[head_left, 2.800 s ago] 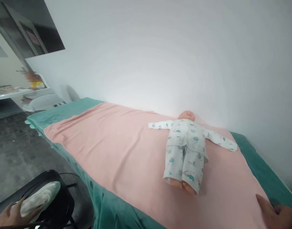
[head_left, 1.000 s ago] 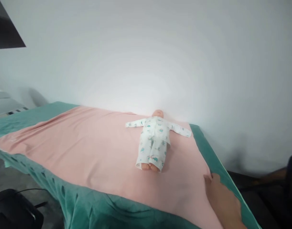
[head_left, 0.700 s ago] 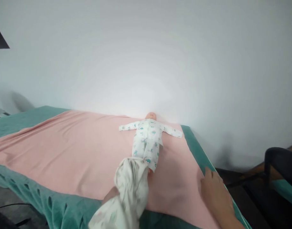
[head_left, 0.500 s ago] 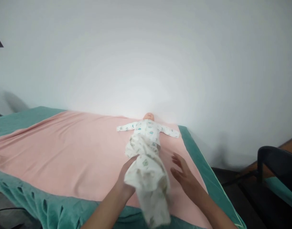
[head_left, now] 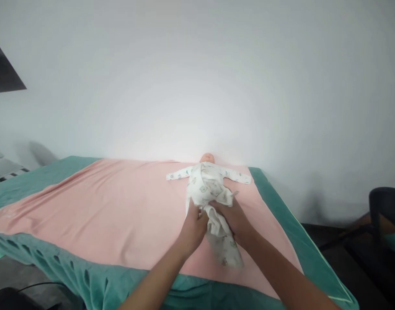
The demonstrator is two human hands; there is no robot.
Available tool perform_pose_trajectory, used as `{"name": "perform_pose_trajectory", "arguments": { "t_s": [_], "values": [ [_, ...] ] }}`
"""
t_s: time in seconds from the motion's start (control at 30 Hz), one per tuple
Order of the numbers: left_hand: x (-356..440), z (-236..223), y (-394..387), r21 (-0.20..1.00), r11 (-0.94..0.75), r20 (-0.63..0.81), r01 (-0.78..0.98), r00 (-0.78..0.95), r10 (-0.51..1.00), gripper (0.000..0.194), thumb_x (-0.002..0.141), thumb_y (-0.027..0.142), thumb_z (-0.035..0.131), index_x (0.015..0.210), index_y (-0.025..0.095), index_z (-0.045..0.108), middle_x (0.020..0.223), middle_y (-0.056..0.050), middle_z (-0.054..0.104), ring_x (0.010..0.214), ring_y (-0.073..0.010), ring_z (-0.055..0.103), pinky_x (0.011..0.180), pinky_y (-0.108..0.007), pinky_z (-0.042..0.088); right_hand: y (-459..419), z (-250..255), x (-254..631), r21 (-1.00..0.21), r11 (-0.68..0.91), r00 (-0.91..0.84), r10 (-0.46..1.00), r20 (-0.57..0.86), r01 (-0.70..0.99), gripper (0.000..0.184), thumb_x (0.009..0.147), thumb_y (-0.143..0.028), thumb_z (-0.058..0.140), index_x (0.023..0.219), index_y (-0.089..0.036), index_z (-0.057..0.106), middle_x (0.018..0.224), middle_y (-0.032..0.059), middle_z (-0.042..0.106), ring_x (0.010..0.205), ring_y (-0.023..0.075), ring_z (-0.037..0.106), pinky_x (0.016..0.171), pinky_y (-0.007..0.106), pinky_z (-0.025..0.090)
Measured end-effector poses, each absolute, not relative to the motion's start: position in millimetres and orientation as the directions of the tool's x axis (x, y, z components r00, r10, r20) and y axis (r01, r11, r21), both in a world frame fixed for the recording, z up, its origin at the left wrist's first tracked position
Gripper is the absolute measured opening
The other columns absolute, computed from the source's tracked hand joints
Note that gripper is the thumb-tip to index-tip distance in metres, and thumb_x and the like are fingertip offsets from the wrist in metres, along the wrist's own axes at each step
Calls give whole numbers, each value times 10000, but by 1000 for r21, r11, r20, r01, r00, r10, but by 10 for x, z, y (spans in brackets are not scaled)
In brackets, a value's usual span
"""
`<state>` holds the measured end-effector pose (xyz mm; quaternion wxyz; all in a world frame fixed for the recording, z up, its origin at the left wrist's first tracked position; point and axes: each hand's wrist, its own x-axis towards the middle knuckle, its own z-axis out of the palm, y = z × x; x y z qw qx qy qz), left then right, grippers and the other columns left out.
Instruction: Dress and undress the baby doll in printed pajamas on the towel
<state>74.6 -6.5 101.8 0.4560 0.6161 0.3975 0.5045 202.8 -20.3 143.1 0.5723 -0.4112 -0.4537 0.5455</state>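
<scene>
A baby doll (head_left: 207, 158) in white printed pyjamas lies on its back near the far right of a pink sheet (head_left: 103, 206), arms spread, head toward the wall. A bunched white printed cloth (head_left: 213, 202) covers its body and legs and trails toward me. My left hand (head_left: 194, 226) grips the cloth's left side, fingers curled. On the right side my right hand (head_left: 234, 217) holds the same cloth. The doll's legs are hidden under the cloth.
The pink sheet covers a green-draped bed (head_left: 97, 280) that stands against a white wall. A dark chair (head_left: 386, 206) is on the right, beyond the bed's end. White furniture (head_left: 3, 165) shows at the far left.
My left hand brought the white cloth up from the black seat at lower left and over the doll. My right hand left the sheet's edge and joined it on the cloth.
</scene>
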Motion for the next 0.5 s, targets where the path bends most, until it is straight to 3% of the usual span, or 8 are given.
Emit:
{"name": "perform_pose_trajectory", "arguments": {
  "t_s": [0.1, 0.2, 0.3, 0.37, 0.43, 0.5],
  "values": [
    [604, 1004, -6, 964, -250, 229, 95, 191, 955, 403, 857, 332, 531, 1252, 252, 549, 1252, -80, 594, 1163, -235, 553, 964, -379, 463, -121, 1547, 2278, -986, 151, 26, 988, 150, -69, 657, 751, -382, 705, 1345, -253, 456, 1237, 80, 642, 1064, 268, 636, 855, 388, 542],
    [433, 965, 108, 964, -219, 197, 150, 147, 969, 406, 860, 364, 535, 1251, 260, 561, 1307, -74, 572, 1155, -237, 560, 968, -384, 453, -63, 1546, 2766, -935, 214, 27, 973, 231, 283, 689, 758, -424, 703, 1368, -266, 422, 1318, 79, 582, 1116, 262, 600, 902, 379, 513],
    [285, 897, 282, 968, -178, 160, 177, 109, 981, 362, 865, 397, 516, 1187, 255, 601, 1287, -66, 594, 1064, -233, 601, 937, -392, 468, -137, 1196, 3344, -726, 112, 83, 970, 227, 679, 700, 785, -471, 655, 1406, -277, 396, 1338, 100, 552, 1147, 285, 574, 928, 404, 490],
    [233, 840, 436, 967, -171, 160, 190, 72, 985, 329, 862, 406, 511, 1126, 248, 628, 1243, -57, 623, 1036, -229, 608, 944, -397, 463, -255, 845, 3681, -506, 116, -45, 988, 149, 855, 677, 783, -462, 633, 1400, -270, 430, 1361, 126, 523, 1188, 329, 540, 940, 460, 475],
    [227, 785, 620, 964, -173, 168, 200, 42, 985, 313, 853, 407, 516, 1089, 246, 643, 1208, -53, 643, 1018, -231, 612, 948, -402, 459, -366, 582, 3926, -349, 59, -30, 996, 87, 935, 757, 741, -482, 658, 1421, -253, 416, 1411, 151, 474, 1262, 381, 469, 983, 548, 426],
    [259, 749, 841, 959, -192, 192, 207, 23, 981, 309, 848, 400, 518, 1085, 248, 646, 1195, -54, 649, 1021, -234, 610, 949, -403, 456, -392, 546, 4054, -311, 79, -65, 996, 56, 947, 768, 745, -552, 647, 1421, -264, 421, 1469, 142, 411, 1333, 370, 395, 1044, 535, 380]
  ]
}}
